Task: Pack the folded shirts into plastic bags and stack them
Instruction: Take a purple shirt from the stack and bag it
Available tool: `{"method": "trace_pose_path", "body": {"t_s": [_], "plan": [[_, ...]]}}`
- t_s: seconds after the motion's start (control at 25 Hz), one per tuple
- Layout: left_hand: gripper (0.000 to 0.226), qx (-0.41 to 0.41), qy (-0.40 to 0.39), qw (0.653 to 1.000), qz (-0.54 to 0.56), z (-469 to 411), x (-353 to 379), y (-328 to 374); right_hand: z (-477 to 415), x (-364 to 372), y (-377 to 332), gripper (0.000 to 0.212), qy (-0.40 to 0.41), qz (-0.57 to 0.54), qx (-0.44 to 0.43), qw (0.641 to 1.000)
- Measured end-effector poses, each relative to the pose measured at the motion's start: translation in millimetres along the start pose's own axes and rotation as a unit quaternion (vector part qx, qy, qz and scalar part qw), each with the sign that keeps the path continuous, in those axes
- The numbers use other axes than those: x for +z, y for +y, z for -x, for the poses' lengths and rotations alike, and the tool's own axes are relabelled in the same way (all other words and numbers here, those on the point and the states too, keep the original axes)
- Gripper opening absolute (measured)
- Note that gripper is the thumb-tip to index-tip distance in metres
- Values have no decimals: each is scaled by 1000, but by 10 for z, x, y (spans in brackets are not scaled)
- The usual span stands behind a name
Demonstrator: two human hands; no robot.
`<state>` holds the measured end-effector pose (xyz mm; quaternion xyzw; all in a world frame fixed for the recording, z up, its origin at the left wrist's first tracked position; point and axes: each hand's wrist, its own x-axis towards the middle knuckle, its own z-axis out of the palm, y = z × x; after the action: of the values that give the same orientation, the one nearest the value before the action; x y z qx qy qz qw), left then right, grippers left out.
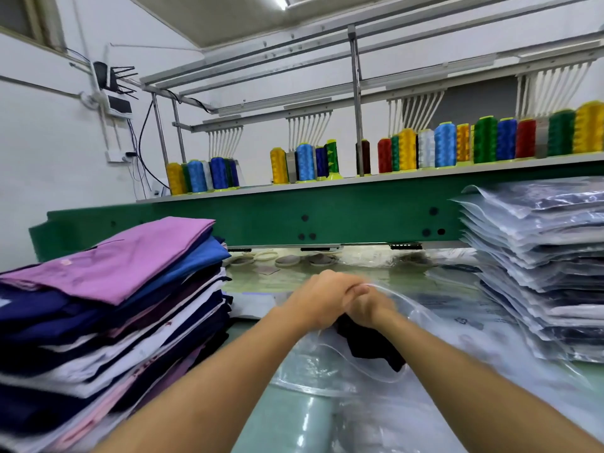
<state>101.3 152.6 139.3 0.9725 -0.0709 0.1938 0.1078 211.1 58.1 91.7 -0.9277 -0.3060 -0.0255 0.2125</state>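
A tall pile of folded shirts, purple on top with blue, navy and white below, stands at the left. At the right rises a stack of bagged shirts in clear plastic. Between them a dark folded shirt lies partly inside a clear plastic bag on the table. My left hand and my right hand meet above the shirt, both clenched on the bag's open edge. The fingers overlap and are blurred.
A green embroidery machine beam runs across behind the table. Above it a shelf carries several coloured thread cones. Loose empty bags lie flat toward the right. Round hoops sit under the beam.
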Motion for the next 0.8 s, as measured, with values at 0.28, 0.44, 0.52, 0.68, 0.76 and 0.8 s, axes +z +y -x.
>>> {"method": "trace_pose_path", "body": {"t_s": [0.28,0.44,0.52,0.68,0.76,0.8], "plan": [[32,-13,-13,1000,-5,136,99,-135,-14,99,228,35,-45,-31,-18,998],[36,-15,-22,999,-24,220,182,-173,151,194,627,37,-54,74,39,995],[36,-18,-21,998,-48,246,226,-178,277,243,583,43,-45,101,-25,994],[34,-24,-36,996,-73,271,291,-188,465,402,236,74,-144,121,-157,970],[32,-17,-54,995,-81,301,310,-200,455,446,227,66,-189,179,-124,957],[31,-11,-64,994,-91,321,315,-206,454,423,255,60,-189,208,-110,953]]}}
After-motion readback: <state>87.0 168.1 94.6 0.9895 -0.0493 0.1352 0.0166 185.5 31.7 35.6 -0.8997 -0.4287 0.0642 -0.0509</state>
